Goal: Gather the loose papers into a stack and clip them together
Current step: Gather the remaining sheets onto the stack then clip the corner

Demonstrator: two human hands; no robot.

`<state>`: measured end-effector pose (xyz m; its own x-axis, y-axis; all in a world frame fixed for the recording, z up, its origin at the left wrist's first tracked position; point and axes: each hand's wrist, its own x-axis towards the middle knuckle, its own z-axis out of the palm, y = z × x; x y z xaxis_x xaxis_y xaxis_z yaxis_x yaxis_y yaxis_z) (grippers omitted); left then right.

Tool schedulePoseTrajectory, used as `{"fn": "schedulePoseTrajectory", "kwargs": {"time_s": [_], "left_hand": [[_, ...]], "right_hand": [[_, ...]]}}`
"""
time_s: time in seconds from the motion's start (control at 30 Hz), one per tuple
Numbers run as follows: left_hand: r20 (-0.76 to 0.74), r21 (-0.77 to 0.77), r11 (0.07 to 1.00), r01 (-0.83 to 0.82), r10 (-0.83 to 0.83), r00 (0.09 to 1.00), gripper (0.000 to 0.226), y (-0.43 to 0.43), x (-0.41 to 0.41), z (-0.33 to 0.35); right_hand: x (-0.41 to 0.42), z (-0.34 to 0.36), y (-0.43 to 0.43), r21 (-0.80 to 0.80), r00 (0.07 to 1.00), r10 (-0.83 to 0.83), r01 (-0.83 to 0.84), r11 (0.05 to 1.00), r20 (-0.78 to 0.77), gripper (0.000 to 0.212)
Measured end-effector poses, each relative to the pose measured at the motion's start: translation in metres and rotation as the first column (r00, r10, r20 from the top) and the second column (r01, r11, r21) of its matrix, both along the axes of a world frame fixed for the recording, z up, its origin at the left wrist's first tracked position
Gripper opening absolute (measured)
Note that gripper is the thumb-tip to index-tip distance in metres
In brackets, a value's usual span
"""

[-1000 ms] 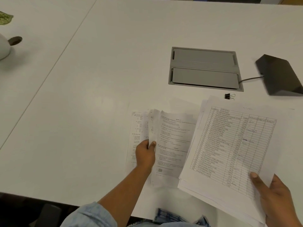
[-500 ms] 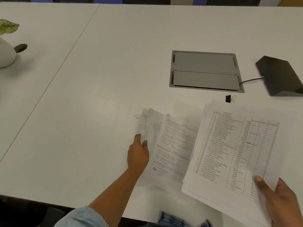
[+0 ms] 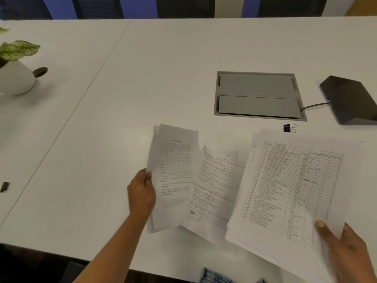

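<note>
My left hand (image 3: 141, 194) grips the left edge of a few printed sheets (image 3: 173, 176) and holds them raised off the white table (image 3: 163, 68). Another printed sheet (image 3: 216, 188) lies between those and the right stack, partly tucked under both. My right hand (image 3: 346, 252) pinches the lower right corner of a thicker stack of papers (image 3: 291, 186), whose top page is a ruled table of names. A small black binder clip (image 3: 289, 128) lies on the table just beyond that stack's top edge, untouched.
A grey cable hatch (image 3: 258, 94) is set into the table behind the papers. A black wedge-shaped device (image 3: 350, 99) with a cable sits at far right. A white plant pot (image 3: 16, 78) stands at far left. A small dark object (image 3: 4, 186) lies near the left edge.
My left hand has lifted its sheets off the table and swung them upward and to the left. The right stack has stayed in my right hand. The view has tilted up.
</note>
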<state>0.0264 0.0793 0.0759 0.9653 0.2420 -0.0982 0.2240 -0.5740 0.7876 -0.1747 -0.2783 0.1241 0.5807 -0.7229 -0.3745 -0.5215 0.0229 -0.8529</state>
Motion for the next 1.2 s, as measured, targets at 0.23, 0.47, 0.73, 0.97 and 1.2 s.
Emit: {"fn": "schedulePoseTrajectory", "kwargs": {"time_s": [0.23, 0.47, 0.73, 0.97, 1.2], "left_hand": [[0.117, -0.08, 0.992, -0.093, 0.102, 0.988, 0.02, 0.032, 0.005, 0.062], [0.128, -0.308, 0.951, -0.001, 0.043, 0.991, 0.026, 0.005, -0.008, 0.109], [-0.038, -0.476, 0.861, 0.181, -0.226, 0.973, 0.019, -0.069, -0.029, 0.091], [-0.053, -0.465, 0.869, 0.168, -0.217, 0.975, 0.019, -0.106, -0.032, 0.081], [-0.379, -0.757, 0.654, -0.024, -0.409, 0.83, 0.049, -0.109, -0.021, 0.071]], "right_hand": [[0.015, 0.004, 0.008, 0.076, 0.997, 0.027, -0.033, 0.997, 0.075, 0.017], [0.032, 0.002, 0.015, 0.128, 0.99, 0.095, -0.107, 0.986, 0.101, 0.019], [0.052, 0.009, 0.036, 0.243, 0.97, 0.203, -0.231, 0.942, 0.134, 0.021], [0.056, 0.01, 0.033, 0.367, 0.954, 0.201, -0.273, 0.889, 0.223, 0.027], [0.061, 0.02, 0.024, 0.389, 0.96, 0.19, -0.259, 0.884, 0.207, 0.041]]}}
